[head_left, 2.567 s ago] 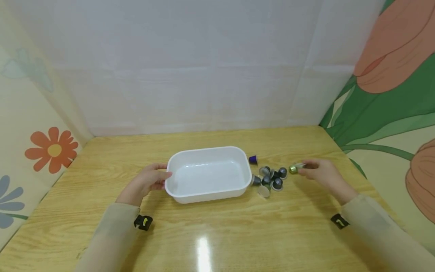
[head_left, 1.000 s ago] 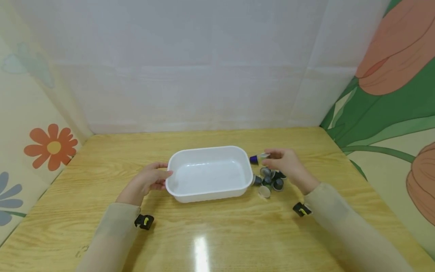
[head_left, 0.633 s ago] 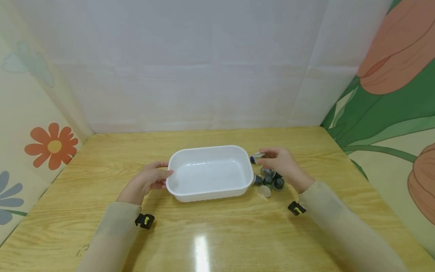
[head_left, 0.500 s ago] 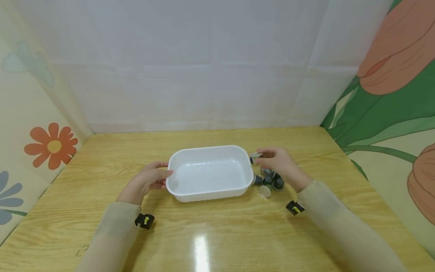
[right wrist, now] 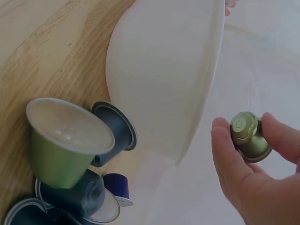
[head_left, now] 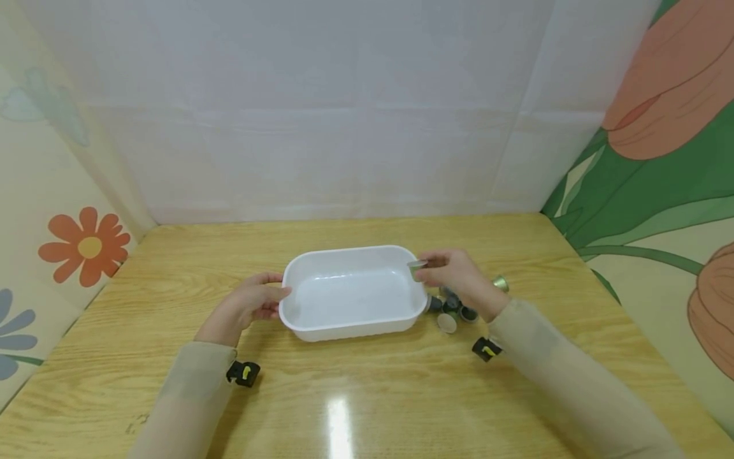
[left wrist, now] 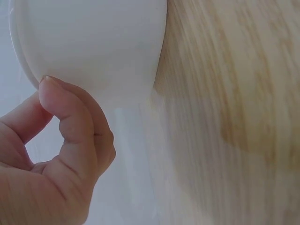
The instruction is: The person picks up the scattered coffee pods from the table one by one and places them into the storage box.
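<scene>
A white rectangular tray (head_left: 352, 331) sits on the wooden table. My left hand (head_left: 249, 303) grips its left end, thumb over the rim and fingers outside. Between the thumb and fingers of my right hand (head_left: 455, 275) is a small green coffee capsule (right wrist: 251, 136), pinched at the tray's back right rim and overlapping it in the head view. Below that hand lies a pile with a larger-looking green capsule (right wrist: 56, 161) and several dark capsules (right wrist: 115, 131). A purple capsule (right wrist: 118, 185) shows beside the pile in the right wrist view; the hand hides it in the head view.
Another green capsule (head_left: 501, 282) lies apart, to the right of the pile. Bare wooden table (head_left: 355, 389) stretches in front of the tray. A white cloth wall (head_left: 344, 159) rises behind, and flower-printed panels (head_left: 642, 217) stand at both sides.
My right hand has carried the green capsule leftward, from right of the pile, past the purple capsule, to the tray's right rim. The left hand and tray have stayed nearly still.
</scene>
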`<state>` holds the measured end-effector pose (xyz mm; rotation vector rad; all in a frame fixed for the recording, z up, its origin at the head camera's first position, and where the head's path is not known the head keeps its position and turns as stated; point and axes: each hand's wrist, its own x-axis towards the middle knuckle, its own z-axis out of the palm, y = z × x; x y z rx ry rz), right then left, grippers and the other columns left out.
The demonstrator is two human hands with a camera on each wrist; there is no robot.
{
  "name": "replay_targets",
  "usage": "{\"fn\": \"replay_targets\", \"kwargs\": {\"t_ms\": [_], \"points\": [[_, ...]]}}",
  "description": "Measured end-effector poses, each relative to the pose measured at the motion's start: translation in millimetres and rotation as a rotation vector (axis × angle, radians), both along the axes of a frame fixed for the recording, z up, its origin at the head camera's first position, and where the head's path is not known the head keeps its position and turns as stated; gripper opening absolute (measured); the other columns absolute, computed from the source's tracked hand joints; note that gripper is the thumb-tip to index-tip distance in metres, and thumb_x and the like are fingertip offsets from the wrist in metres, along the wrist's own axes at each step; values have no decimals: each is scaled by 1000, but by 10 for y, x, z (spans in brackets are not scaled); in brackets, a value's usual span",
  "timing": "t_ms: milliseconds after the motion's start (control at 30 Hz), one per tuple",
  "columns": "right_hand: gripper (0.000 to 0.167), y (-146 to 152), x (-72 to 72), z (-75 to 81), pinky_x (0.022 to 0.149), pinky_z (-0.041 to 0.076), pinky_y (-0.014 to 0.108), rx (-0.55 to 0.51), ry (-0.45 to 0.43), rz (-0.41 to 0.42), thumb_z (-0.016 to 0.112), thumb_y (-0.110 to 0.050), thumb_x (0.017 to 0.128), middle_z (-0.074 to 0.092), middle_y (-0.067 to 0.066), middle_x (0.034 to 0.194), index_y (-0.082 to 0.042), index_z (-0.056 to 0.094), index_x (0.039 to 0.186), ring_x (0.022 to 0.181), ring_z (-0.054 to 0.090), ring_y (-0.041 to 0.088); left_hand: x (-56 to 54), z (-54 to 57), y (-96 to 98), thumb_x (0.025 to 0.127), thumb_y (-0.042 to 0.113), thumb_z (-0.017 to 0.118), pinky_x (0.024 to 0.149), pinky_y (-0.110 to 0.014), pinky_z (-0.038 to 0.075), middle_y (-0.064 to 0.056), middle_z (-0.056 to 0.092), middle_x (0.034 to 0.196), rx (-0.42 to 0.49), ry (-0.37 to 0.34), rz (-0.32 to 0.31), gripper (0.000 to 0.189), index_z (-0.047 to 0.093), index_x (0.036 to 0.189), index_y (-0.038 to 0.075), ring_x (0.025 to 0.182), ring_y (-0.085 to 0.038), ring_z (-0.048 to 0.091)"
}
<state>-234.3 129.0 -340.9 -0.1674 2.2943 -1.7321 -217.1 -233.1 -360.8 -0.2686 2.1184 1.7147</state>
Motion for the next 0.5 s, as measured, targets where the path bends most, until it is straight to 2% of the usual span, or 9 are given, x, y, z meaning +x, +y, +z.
{"fn": "replay_targets", "kwargs": {"t_ms": [200, 500], "points": [[47, -78, -13, -25, 87, 55, 34, -47, -33, 31, 68, 4, 87, 61, 24, 117, 12, 50, 130, 91, 65, 19, -3, -5, 4, 98, 7, 56, 55, -19, 51, 0, 59, 69, -4, 2, -6, 54, 28, 142, -7, 57, -7, 56], [49, -232, -65, -41, 85, 55, 33, -11, -82, 35, 68, 5, 87, 61, 25, 117, 12, 49, 131, 90, 64, 20, -6, -2, -6, 98, 6, 54, 55, -19, 50, -1, 59, 70, 8, 0, -15, 54, 27, 142, -8, 57, -7, 55]]}}
